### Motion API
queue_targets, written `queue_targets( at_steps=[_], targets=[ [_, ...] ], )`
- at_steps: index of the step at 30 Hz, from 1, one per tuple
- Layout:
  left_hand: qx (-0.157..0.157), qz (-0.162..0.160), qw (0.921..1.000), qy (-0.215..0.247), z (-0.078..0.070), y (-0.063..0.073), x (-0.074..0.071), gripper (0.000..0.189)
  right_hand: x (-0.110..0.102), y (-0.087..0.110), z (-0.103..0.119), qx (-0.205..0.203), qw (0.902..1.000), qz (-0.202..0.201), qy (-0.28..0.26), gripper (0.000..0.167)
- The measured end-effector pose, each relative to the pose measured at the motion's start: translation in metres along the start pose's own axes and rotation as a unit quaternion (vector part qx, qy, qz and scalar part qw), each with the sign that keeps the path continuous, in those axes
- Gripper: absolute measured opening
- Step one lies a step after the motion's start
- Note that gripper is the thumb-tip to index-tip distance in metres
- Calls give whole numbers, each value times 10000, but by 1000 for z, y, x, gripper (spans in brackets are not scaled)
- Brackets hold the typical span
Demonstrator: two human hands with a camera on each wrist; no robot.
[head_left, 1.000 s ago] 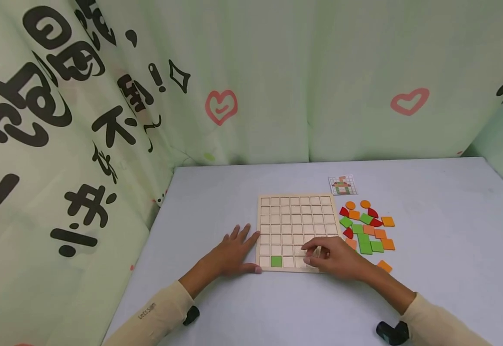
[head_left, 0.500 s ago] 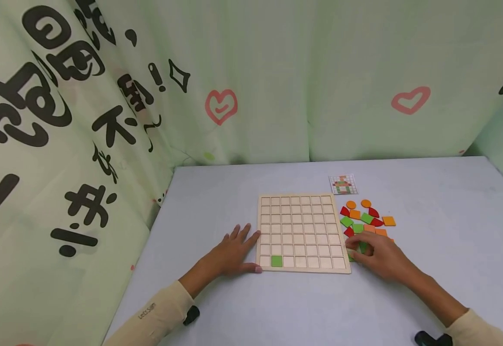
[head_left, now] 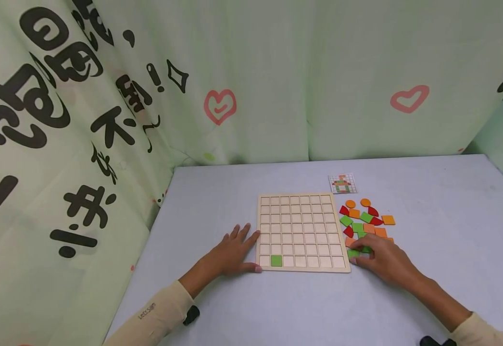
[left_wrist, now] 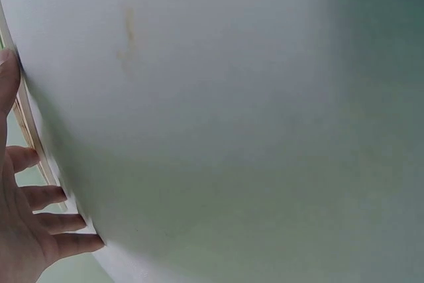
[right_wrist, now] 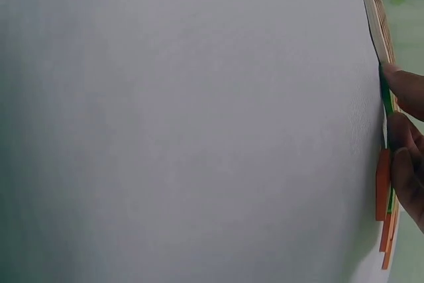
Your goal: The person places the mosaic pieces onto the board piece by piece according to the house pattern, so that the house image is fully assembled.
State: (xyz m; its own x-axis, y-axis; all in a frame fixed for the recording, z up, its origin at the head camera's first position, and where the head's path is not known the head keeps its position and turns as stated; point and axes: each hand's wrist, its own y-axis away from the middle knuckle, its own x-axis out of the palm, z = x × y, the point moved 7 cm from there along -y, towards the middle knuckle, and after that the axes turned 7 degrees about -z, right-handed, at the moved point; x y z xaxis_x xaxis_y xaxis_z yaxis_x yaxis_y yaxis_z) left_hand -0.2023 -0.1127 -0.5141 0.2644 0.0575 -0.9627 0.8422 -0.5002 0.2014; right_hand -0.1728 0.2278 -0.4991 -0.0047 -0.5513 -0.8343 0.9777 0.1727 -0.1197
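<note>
My left hand (head_left: 234,250) rests flat with spread fingers at the left edge of a wooden grid board (head_left: 299,228); its thumb and index finger touch the frame. One green square tile (head_left: 276,261) sits in the board's bottom row, second cell from the left. Just off the board's lower right corner, my right hand (head_left: 383,257) pinches a green square tile (head_left: 353,253) between thumb and fingers, low on the table. In the right wrist view that green tile (right_wrist: 386,94) shows as a thin edge under the fingertips. Part of the tile pile is hidden beneath my right hand.
Loose orange tiles (head_left: 388,220), red quarter-round tiles (head_left: 373,211) and orange round tiles (head_left: 350,203) lie right of the board among green ones. A printed pattern card (head_left: 343,183) lies behind them. Curtains (head_left: 260,81) stand along the back and left of the white table (head_left: 217,192).
My right hand has left the board's lower right area, moved right to the tile pile, and now pinches a green tile drawn near the board's edge. My left hand stays put.
</note>
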Motion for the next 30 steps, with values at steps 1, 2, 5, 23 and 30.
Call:
queue_targets(
  at_steps=[1,2,5,23,30],
  targets=[
    [-12,6,10000,10,0,0,0,97,0,0,0,4,10000,2,8,37],
    [-9,-2,10000,1,0,0,0,97,0,1,1,6,10000,4,5,37],
    [-21,-6,10000,-5,0,1,1,97,0,1,2,-13,10000,40,10,38],
    [-42,-2,10000,46,1,1,5,98,2,2,3,-116,9999,88,63,34],
    [-26,-18,10000,-5,1,0,4,98,1,2,3,-192,9998,69,62,31]
  ],
)
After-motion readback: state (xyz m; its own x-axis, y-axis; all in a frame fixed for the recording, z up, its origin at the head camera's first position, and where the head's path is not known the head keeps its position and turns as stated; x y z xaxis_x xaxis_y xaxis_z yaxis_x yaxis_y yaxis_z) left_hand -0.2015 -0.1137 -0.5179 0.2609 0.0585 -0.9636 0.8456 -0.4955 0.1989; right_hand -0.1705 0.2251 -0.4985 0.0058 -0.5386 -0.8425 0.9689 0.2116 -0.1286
